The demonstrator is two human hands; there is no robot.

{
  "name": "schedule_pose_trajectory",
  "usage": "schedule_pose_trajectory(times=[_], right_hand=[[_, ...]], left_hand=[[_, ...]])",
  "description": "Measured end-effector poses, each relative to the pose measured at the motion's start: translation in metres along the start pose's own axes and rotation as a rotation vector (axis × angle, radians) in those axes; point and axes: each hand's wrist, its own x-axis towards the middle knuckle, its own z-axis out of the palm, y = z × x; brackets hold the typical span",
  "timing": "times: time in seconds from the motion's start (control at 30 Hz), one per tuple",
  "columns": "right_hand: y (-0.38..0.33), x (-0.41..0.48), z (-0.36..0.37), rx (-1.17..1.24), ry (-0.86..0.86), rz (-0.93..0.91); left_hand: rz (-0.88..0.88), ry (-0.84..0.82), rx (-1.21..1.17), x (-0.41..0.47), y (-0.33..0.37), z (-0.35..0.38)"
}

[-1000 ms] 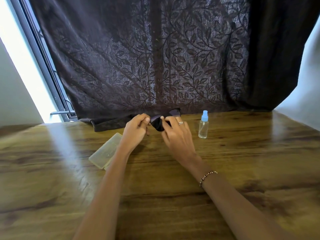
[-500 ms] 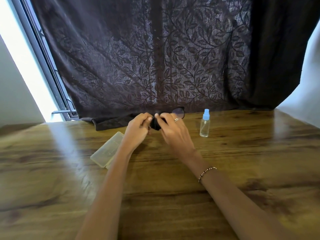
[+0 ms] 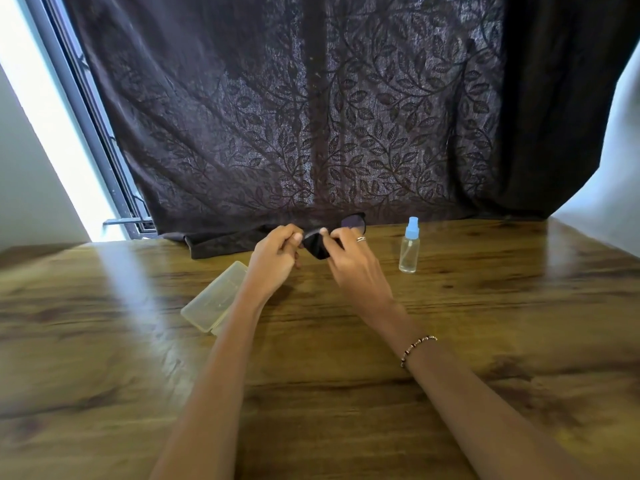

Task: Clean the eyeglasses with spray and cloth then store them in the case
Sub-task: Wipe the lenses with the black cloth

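Dark-framed eyeglasses (image 3: 354,221) are held above the far middle of the wooden table (image 3: 346,393); only one lens shows past my fingers. My left hand (image 3: 275,259) pinches the glasses at their left end. My right hand (image 3: 353,265) pinches a black cloth (image 3: 316,245) folded over the other lens. A clear spray bottle (image 3: 408,245) with a light blue cap stands upright just right of my right hand. The translucent yellowish case (image 3: 216,299) lies shut on the table, beside my left forearm.
A dark leaf-patterned curtain (image 3: 311,116) hangs right behind the table, its hem bunched on the far edge. A bright window frame (image 3: 86,116) runs along the left. A white wall (image 3: 609,174) stands at the right.
Both hands have stayed at the same spot above the table. My right fingers and the cloth have shifted slightly over the lens. The bottle and case have not moved.
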Motion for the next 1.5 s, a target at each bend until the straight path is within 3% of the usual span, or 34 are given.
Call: schedule_pose_trajectory(times=[0.13, 0.3, 0.43, 0.6, 0.77, 0.93, 1.1, 1.23, 1.4, 1.5], right_hand=[[-0.006, 0.002, 0.002, 0.048, 0.035, -0.119], [-0.001, 0.0, -0.003, 0.05, 0.049, -0.002], [-0.008, 0.0, -0.001, 0.082, 0.009, -0.139], [0.0, 0.001, -0.009, 0.1, 0.059, -0.016], [-0.011, 0.001, -0.003, 0.124, -0.037, -0.165], [-0.001, -0.001, -0.008, 0.131, -0.005, -0.023], [-0.014, 0.0, -0.001, 0.134, -0.05, -0.2], [-0.005, -0.002, -0.003, 0.144, -0.024, -0.09], [-0.012, -0.003, 0.0, 0.138, -0.083, -0.185], [-0.004, 0.001, -0.002, 0.133, -0.044, -0.115]], left_hand=[[0.024, -0.017, 0.067, 0.0, 0.0, -0.001], [0.003, 0.01, 0.02, -0.002, 0.002, -0.002], [-0.009, -0.003, 0.039, -0.001, 0.0, -0.003], [-0.031, 0.037, 0.006, 0.0, -0.003, -0.006], [-0.013, 0.014, 0.013, -0.003, 0.0, -0.005], [-0.038, 0.026, 0.047, -0.001, 0.001, -0.011], [-0.051, 0.028, 0.051, -0.003, 0.006, -0.008], [-0.076, 0.04, 0.009, -0.003, 0.005, -0.01], [-0.105, 0.017, -0.009, -0.004, 0.005, -0.01], [-0.101, 0.008, -0.017, -0.004, 0.011, -0.009]])
